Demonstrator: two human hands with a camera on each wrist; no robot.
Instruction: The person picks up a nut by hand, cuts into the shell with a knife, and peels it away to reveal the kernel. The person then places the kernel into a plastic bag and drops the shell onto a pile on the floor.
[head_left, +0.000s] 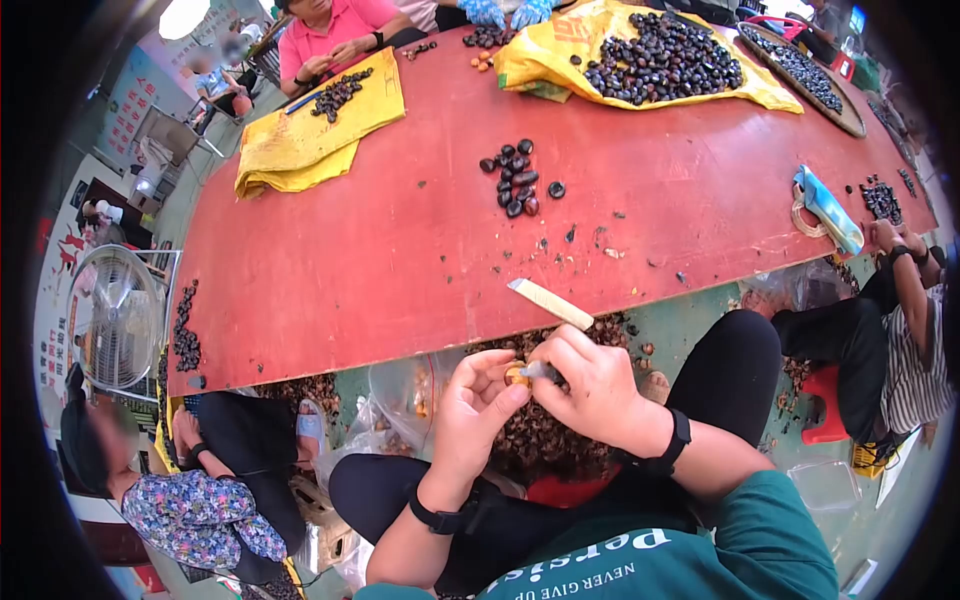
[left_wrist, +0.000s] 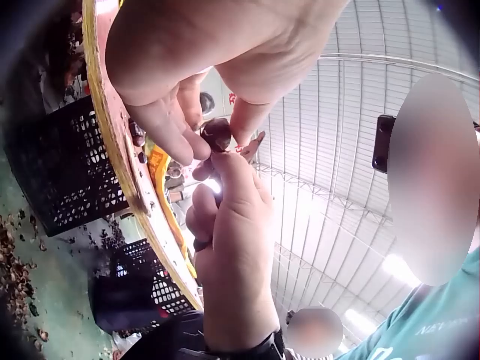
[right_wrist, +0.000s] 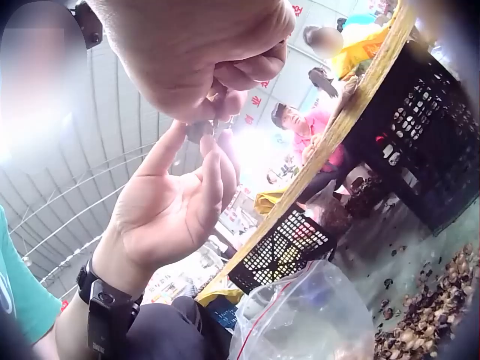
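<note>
Over my lap, just below the table edge, my left hand (head_left: pixel 468 408) pinches a small nut (head_left: pixel 516 375) between thumb and fingers. Its side toward the head camera looks yellow-brown; a dark shell (left_wrist: pixel 216 133) shows in the left wrist view. My right hand (head_left: pixel 590 385) grips a small grey tool (head_left: pixel 545 371) whose tip meets the nut; most of it is hidden in the fingers. A pale flat strip with a slanted grey tip, like a knife (head_left: pixel 550 303), lies at the table edge. Beyond it is a small pile of dark glossy nuts (head_left: pixel 518 178).
The red table (head_left: pixel 330 270) carries yellow sacks (head_left: pixel 530 60), one heaped with dark nuts (head_left: pixel 660 60), and a blue packet (head_left: pixel 830 210). Shell scraps (head_left: pixel 540 440) cover the floor beneath my hands. People sit around the table. Black crates (right_wrist: pixel 420 135) stand below it.
</note>
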